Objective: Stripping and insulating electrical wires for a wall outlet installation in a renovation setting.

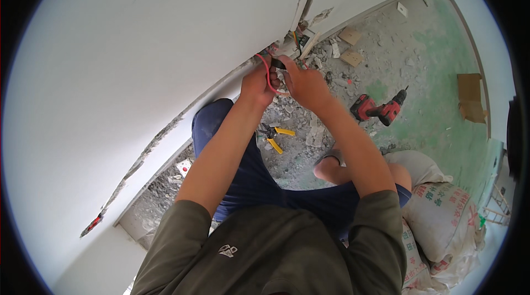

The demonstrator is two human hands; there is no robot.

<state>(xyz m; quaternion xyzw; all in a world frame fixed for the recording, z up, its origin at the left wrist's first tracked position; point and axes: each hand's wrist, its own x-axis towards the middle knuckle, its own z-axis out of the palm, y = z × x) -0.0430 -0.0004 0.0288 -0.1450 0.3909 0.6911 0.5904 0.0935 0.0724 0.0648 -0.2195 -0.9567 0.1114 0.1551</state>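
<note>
Close to the foot of the white wall, both my hands work together at a recess with wires. My left hand (pixel 257 86) is closed, its fingers curled by a red wire (pixel 266 70) that loops over it. Thumb and fingers of my right hand (pixel 307 86) are closed on a small black piece (pixel 278 63), perhaps tape or a tool grip; its kind is mostly hidden. Beyond the right hand, several coloured wires (pixel 298 41) come out at the wall corner. Pliers with yellow handles (pixel 280 138) lie on the rubble below my hands.
A red and black cordless drill (pixel 388 109) rests on the dusty floor to the right. Stuffed woven sacks (pixel 441 215) are piled beside my knee. Broken rubble (pixel 314 132) and cardboard pieces (pixel 351 57) are strewn around. A chiselled groove (pixel 149 151) runs along the wall.
</note>
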